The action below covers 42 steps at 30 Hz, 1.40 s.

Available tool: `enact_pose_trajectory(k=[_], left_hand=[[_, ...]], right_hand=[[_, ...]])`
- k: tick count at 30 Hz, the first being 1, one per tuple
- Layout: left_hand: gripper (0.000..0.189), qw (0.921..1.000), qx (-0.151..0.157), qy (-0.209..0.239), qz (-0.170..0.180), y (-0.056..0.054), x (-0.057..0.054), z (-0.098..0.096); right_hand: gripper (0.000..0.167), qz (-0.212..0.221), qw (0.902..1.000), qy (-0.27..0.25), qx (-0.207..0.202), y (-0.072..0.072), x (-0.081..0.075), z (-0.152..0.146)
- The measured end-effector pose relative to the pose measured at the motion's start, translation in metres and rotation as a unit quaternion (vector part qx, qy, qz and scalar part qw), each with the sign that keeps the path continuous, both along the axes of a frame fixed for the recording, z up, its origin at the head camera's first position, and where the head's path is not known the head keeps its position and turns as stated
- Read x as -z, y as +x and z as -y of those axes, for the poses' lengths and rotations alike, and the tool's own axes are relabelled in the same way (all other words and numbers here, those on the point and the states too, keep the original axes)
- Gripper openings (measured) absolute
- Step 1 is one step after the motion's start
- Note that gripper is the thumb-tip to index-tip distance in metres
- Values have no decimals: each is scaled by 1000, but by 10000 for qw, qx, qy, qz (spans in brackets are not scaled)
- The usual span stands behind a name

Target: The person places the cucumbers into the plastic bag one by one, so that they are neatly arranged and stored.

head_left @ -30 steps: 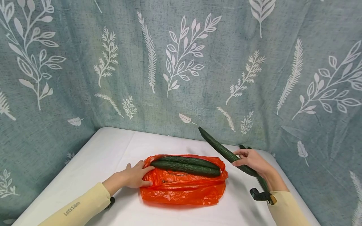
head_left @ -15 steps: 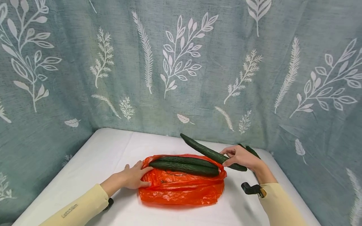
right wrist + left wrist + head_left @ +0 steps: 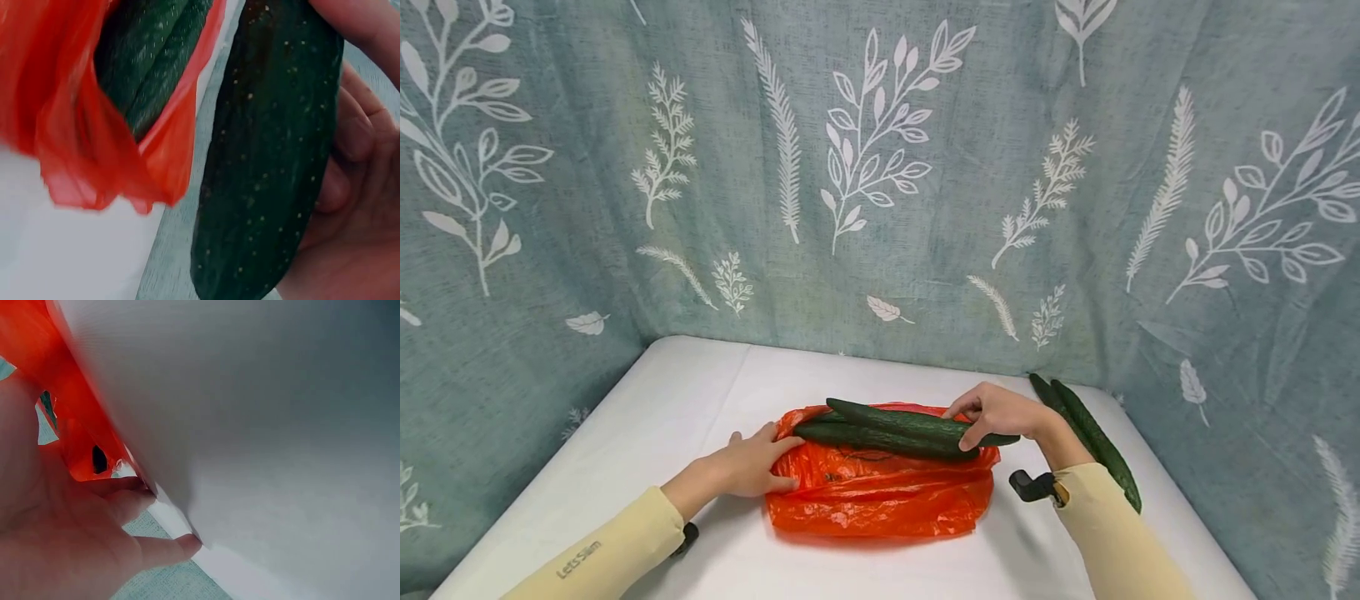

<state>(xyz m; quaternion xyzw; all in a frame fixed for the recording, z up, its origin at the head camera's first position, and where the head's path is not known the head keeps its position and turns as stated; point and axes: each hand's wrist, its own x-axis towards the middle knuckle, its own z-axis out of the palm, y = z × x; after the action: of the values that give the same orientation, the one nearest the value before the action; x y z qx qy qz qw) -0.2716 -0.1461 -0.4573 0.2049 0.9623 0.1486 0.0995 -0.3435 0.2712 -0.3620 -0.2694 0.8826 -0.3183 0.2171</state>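
My right hand (image 3: 1003,414) pinches a dark green cucumber (image 3: 904,422) near its right end, thumb in front and fingers behind. It is held over an orange-red plastic bag (image 3: 880,510), overlapping two cucumbers (image 3: 859,437) lying in the bag's opening. In the right wrist view the held cucumber (image 3: 265,156) fills the middle, beside the bag's crumpled edge (image 3: 169,169). At the bag's left end, my left hand (image 3: 747,463) rests with fingers spread, its thumb and forefinger on the plastic. The left wrist view shows the left hand (image 3: 81,512) with straight fingers reaching the white tabletop.
Two more cucumbers (image 3: 1101,442) lie side by side at the table's right edge, partly behind the right forearm. The white table (image 3: 700,392) ends at a blue-green leaf-patterned curtain (image 3: 760,167) at the back and sides.
My right hand has moved left, bringing the cucumber from the right side to over the bag and lowering it. The two cucumbers at the right are now more exposed. My left hand stays at the bag.
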Motion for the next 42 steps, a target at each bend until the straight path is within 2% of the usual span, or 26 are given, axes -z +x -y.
enact_pose_trajectory(k=[7, 18, 24, 32, 37, 42], left_hand=[[72, 9998, -14, 213, -4, 0, 1, 2], [76, 9994, -117, 311, -76, -5, -2, 2], [78, 9991, -153, 400, -65, -6, -1, 2], [78, 9987, -175, 450, -173, 1, 1, 4], [75, 9973, -249, 665, -192, 0, 3, 2], [88, 9959, -348, 819, -167, -2, 3, 0]], right_hand=[[44, 204, 9989, 55, -416, -3, 8, 21], [43, 185, 9951, 289, -923, -9, 13, 48], [43, 186, 9956, 349, -847, -11, 20, 53], [44, 153, 9955, 297, -885, -10, 32, 63], [44, 107, 9953, 272, -920, -9, 35, 68], [43, 92, 9971, 271, -711, -10, 39, 72]])
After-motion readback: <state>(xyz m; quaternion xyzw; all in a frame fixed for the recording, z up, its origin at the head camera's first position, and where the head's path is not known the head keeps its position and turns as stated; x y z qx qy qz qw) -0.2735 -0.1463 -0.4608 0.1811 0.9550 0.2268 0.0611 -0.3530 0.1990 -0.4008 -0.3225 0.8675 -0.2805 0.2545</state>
